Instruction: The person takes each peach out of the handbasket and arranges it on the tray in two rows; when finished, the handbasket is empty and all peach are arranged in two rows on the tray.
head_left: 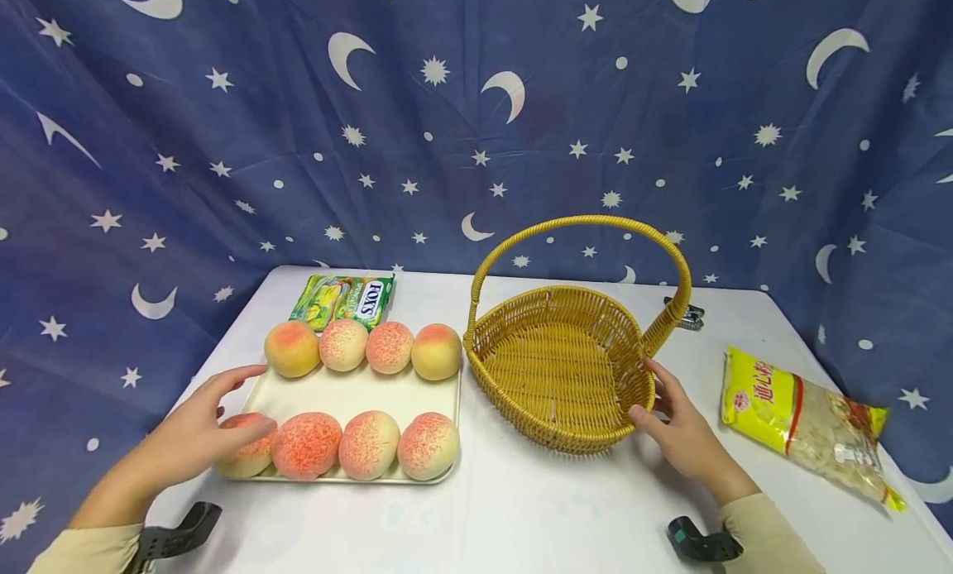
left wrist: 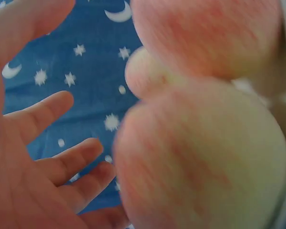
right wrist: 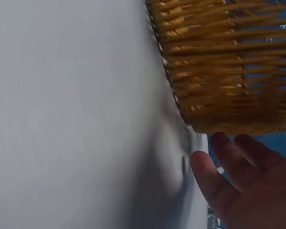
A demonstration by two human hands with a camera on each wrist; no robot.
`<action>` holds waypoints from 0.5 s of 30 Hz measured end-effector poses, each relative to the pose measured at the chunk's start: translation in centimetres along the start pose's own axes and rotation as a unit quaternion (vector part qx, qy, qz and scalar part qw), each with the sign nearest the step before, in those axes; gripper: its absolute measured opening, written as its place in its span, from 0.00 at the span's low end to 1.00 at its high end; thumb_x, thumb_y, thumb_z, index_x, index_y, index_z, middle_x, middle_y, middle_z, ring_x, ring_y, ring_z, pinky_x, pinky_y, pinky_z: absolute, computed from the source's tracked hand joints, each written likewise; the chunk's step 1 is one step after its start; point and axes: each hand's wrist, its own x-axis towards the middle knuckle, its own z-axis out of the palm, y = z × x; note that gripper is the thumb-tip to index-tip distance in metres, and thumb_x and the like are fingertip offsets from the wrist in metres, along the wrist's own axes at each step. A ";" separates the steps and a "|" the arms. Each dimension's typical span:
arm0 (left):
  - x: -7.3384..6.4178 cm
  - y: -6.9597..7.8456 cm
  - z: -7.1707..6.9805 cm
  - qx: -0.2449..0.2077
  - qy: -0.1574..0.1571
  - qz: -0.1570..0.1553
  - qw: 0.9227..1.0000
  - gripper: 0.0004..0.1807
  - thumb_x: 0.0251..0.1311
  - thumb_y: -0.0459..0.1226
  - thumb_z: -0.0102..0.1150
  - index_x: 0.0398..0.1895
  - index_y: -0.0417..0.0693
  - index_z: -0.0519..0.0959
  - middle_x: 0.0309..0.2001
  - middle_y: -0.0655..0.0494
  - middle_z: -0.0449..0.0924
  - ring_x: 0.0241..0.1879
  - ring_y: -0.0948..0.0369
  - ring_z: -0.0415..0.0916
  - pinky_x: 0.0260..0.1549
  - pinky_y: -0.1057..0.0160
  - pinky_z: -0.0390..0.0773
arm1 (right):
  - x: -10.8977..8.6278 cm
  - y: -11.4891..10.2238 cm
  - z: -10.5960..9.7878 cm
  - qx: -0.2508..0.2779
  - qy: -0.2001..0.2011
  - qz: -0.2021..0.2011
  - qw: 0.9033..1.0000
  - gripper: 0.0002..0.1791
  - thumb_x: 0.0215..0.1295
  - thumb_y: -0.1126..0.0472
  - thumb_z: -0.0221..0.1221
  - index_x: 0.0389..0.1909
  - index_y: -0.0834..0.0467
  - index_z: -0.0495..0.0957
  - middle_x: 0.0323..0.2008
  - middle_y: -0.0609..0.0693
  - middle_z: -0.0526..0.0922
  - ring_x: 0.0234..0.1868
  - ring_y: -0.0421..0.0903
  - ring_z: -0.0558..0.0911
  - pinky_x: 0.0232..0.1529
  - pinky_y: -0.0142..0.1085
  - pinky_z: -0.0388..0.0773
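My left hand hovers at the left end of a cream tray, fingers spread. Its thumb overlaps the front-left peach in the head view. In the left wrist view the palm faces large, blurred peaches, with a gap beside the fingers. The tray bears a back row and a front row of peaches. My right hand is at the right side of a yellow-brown wicker basket, thumb and forefinger at its rim. The right wrist view shows loosely extended fingers close by the wicker wall.
A green FOX'S packet lies behind the tray. Behind the basket's tall arched handle sits a small black and silver object. A yellow and clear food bag lies at the right edge of the white table.
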 end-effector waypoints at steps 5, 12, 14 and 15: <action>1.0 2.4 0.3 0.020 0.009 0.036 0.999 0.42 0.59 0.43 0.70 0.72 0.37 0.61 0.69 0.33 0.59 0.68 0.34 0.55 0.56 0.28 0.61 | -0.3 -0.3 -1.2 -0.007 0.004 -0.015 1.000 0.44 0.76 0.55 0.55 0.80 0.56 0.39 0.73 0.73 0.54 0.64 0.70 0.69 0.57 0.67 0.68; 2.2 5.8 0.8 0.046 0.013 0.055 0.997 0.43 0.58 0.49 0.71 0.72 0.42 0.63 0.72 0.38 0.58 0.70 0.36 0.53 0.59 0.28 0.58 | -0.7 -1.9 -3.1 -0.045 0.010 -0.032 0.998 0.42 0.74 0.55 0.58 0.79 0.62 0.46 0.73 0.70 0.57 0.64 0.68 0.69 0.56 0.64 0.71; 2.6 6.7 1.0 0.044 0.009 0.066 0.997 0.43 0.59 0.49 0.70 0.72 0.42 0.63 0.72 0.40 0.59 0.71 0.37 0.53 0.60 0.28 0.57 | -0.8 -2.5 -3.6 -0.071 0.015 -0.046 0.996 0.40 0.73 0.55 0.59 0.77 0.64 0.51 0.71 0.68 0.61 0.63 0.66 0.72 0.55 0.55 0.76; 2.7 7.2 1.1 0.043 0.006 0.071 0.997 0.43 0.59 0.49 0.70 0.73 0.43 0.63 0.71 0.41 0.59 0.71 0.38 0.54 0.60 0.28 0.57 | -0.9 -2.9 -3.9 -0.083 0.018 -0.053 0.995 0.39 0.73 0.55 0.59 0.76 0.65 0.54 0.70 0.68 0.63 0.62 0.65 0.73 0.54 0.49 0.78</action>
